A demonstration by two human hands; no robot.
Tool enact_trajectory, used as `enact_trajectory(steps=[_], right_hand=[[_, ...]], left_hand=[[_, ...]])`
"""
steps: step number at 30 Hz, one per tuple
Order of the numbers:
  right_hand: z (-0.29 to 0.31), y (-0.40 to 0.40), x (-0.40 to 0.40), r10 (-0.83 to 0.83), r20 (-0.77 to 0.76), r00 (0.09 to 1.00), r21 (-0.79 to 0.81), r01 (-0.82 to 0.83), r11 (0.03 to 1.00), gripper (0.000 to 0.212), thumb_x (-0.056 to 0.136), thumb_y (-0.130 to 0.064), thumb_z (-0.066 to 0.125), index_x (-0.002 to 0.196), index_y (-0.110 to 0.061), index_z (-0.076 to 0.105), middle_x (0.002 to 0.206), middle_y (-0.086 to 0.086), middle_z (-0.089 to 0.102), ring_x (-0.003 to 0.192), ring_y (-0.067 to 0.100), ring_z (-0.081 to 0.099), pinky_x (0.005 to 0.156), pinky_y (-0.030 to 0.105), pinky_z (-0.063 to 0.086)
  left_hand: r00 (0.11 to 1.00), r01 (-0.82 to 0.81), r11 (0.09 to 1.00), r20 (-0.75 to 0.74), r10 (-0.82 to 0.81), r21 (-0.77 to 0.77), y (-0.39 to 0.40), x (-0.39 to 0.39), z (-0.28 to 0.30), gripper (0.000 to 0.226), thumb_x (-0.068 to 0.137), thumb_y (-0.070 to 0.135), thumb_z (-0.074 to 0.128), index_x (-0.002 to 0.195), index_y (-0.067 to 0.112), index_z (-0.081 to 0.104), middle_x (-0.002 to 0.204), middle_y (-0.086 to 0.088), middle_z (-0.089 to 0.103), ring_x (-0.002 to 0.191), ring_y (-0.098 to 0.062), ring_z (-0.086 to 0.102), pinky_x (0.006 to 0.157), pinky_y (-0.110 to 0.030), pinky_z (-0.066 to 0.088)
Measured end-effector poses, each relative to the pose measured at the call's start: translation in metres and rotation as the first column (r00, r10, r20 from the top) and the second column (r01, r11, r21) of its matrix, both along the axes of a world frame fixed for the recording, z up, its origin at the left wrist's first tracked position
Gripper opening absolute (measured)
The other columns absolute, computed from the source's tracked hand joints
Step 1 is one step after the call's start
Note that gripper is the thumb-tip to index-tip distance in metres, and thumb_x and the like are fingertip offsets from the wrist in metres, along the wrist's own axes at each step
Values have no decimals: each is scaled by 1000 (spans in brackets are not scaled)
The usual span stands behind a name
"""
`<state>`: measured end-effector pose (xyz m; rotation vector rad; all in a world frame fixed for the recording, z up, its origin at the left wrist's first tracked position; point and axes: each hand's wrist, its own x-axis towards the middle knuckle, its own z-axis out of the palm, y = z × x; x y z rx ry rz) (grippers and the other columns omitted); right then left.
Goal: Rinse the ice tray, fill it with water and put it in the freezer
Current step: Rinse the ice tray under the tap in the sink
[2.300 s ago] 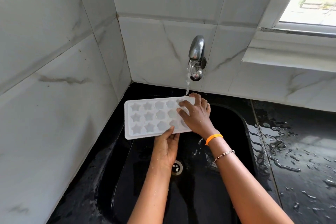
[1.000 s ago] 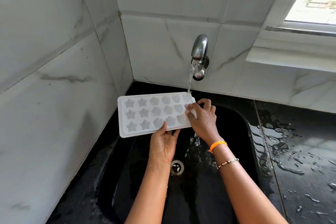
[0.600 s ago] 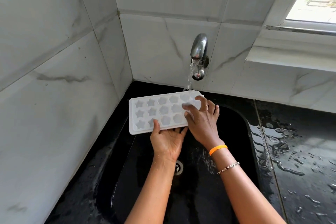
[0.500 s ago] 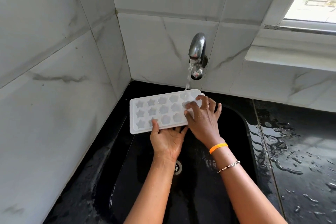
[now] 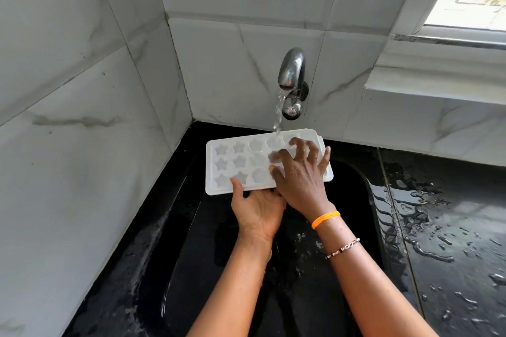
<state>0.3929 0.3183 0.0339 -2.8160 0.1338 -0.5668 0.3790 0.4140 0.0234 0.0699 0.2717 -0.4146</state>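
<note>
The right hand (image 5: 299, 180) lays spread, bent fingers (image 5: 301, 145) on the star-moulded ice tray (image 5: 235, 164). The left hand (image 5: 257, 210) grips the tray's near edge, thumb on top. The tray sits over the black sink (image 5: 364, 200) under the running tap (image 5: 291, 71).

White star-moulded ice tray (image 5: 241, 161) under tap stream
</note>
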Motion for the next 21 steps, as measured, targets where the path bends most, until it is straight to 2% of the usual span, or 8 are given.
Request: enact_trajectory(steps=[6, 9, 12, 14, 16, 18, 20, 21], right_hand=[[6, 4, 5, -18, 73, 997, 112, 9, 994, 22, 81, -24, 55, 102, -20, 58, 129, 5, 41, 127, 21, 16, 110, 63, -2], [6, 7, 7, 65, 85, 994, 34, -68, 997, 25, 80, -25, 58, 105, -26, 58, 129, 4, 42, 132, 23, 19, 109, 63, -6], [2, 7, 7, 85, 76, 993, -11, -85, 996, 13, 81, -29, 53, 91, -26, 61, 123, 5, 44, 132, 27, 24, 109, 64, -6], [0, 6, 7, 82, 61, 995, -28, -81, 996, 14, 81, -30, 50, 89, -27, 61, 123, 7, 44, 130, 31, 25, 108, 65, -4], [-2, 5, 6, 98, 62, 993, -64, -94, 993, 18, 80, -32, 46, 89, -28, 61, 124, 7, 44, 128, 31, 24, 108, 65, -2], [-1, 3, 5, 73, 69, 995, -38, -71, 997, 18, 80, -33, 47, 89, -26, 61, 121, 7, 45, 126, 29, 23, 108, 64, -1], [1, 3, 5, 32, 66, 997, -19, -31, 999, 20, 78, -32, 52, 94, -22, 59, 121, 8, 45, 124, 30, 26, 109, 64, 2], [2, 3, 6, 30, 58, 998, -35, -28, 999, 25, 77, -30, 52, 100, -22, 58, 123, 9, 45, 125, 32, 28, 109, 65, 4]], left_hand=[[999, 33, 997, 1, -33, 71, 2, 7, -4, 69, 86, 64, 41, 130, 12, 53, 121, -16, 63, 103, -33, 63, 91, -50, 46], [1000, 0, 999, -9, 0, 54, -1, 8, -5, 64, 87, 60, 44, 129, 14, 54, 119, -12, 65, 102, -30, 65, 92, -50, 46], [1000, 18, 999, -16, -17, 38, -3, 8, -6, 61, 87, 57, 47, 129, 13, 54, 114, -13, 66, 97, -30, 68, 86, -50, 50], [999, 50, 996, -13, -50, 78, -3, 8, -8, 60, 88, 58, 45, 127, 13, 55, 112, -13, 67, 95, -30, 68, 86, -50, 50], [997, 73, 992, -20, -71, 99, -3, 7, -9, 59, 89, 59, 43, 123, 13, 57, 108, -13, 68, 93, -30, 69, 86, -49, 49], [996, 84, 994, -24, -82, 74, -4, 5, -6, 61, 89, 60, 42, 120, 11, 58, 103, -15, 69, 87, -30, 70, 77, -48, 56], [996, 84, 996, -28, -84, 26, -5, 4, -5, 65, 87, 63, 42, 119, 9, 58, 102, -16, 69, 82, -30, 71, 68, -46, 59], [996, 88, 996, -26, -88, 12, -6, 5, -5, 68, 86, 65, 42, 119, 9, 58, 105, -17, 68, 84, -31, 70, 70, -47, 59]])
